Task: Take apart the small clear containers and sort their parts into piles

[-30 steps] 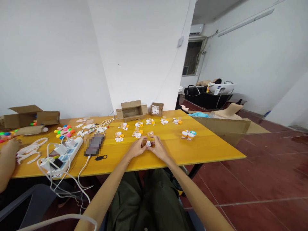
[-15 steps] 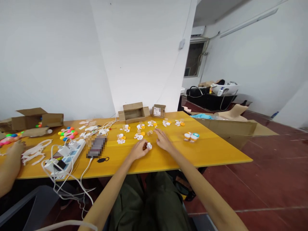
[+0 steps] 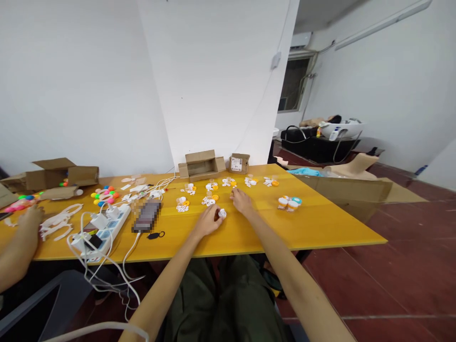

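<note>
My left hand [image 3: 208, 222] is closed on a small white plastic part [image 3: 222, 213], held at the fingertips just above the table. Beside it, my right hand [image 3: 242, 202] reaches a little farther forward with its fingers curled together. What lies between those fingers is too small to make out. Ahead of both hands sit small piles of white discs with orange lids and clear cups, the nearest being a pile of white discs [image 3: 208, 201] with an orange lid [image 3: 215, 197]. To the right stands a cluster of small lidded jars [image 3: 289, 204], orange-rimmed and teal-rimmed.
A power strip [image 3: 110, 232] with tangled white cables and a phone [image 3: 146, 216] lie on the left of the yellow table [image 3: 320, 228]. Open cardboard boxes [image 3: 201, 166] stand along the wall. Another person's hand [image 3: 30, 221] rests at the far left near colourful balls [image 3: 105, 195].
My right hand's fingers have curled in where a clear cup lay, and that cup no longer shows on the table. My left hand keeps the white part. The view has shifted slightly.
</note>
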### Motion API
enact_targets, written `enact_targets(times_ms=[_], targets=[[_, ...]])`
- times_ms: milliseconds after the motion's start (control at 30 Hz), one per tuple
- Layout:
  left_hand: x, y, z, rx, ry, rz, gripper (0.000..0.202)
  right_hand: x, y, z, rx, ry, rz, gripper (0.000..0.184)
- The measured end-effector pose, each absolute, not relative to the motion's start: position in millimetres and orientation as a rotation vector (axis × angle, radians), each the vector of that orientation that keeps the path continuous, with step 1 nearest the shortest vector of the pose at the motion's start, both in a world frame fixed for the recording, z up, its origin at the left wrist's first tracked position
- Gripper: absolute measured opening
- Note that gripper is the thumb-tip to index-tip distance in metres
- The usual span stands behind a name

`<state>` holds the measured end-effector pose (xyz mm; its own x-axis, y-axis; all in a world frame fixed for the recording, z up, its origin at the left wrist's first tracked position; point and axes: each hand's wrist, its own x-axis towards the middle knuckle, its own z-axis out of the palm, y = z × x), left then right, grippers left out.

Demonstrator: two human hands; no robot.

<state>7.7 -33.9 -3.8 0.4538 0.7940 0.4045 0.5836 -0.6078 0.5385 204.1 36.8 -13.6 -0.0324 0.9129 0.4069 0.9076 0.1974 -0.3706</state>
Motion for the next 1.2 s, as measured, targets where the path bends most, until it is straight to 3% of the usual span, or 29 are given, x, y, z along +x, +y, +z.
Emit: enact_targets(times_ms=[133, 333, 733, 933, 1100, 1200], targets=[[7, -34, -5, 2.436, 1.175, 0.904, 0.005, 208, 45, -14, -1.727, -1.781, 0.035, 0.036], [7, -32, -9, 2.517, 1.166, 0.905, 0.004, 205, 58, -21, -1.789, -1.688, 0.098, 0.027], [6, -30, -14, 2.598, 1.178, 0.888, 0.01, 202, 27, -31, -1.769, -1.557, 0.111, 0.058], [6, -29, -12, 2.576, 1.156, 0.869, 0.011, 190, -15, -37, -1.292, -1.63, 0.321, 0.03], [5, -29, -9, 2.514, 1.109, 0.914, 0.011, 177, -31, -26, -1.155, -1.764, 0.462, 0.012], [5, -30, -7, 2.474, 1.109, 0.902, 0.009, 175, -32, -20, -1.149, -1.77, 0.501, 0.011]])
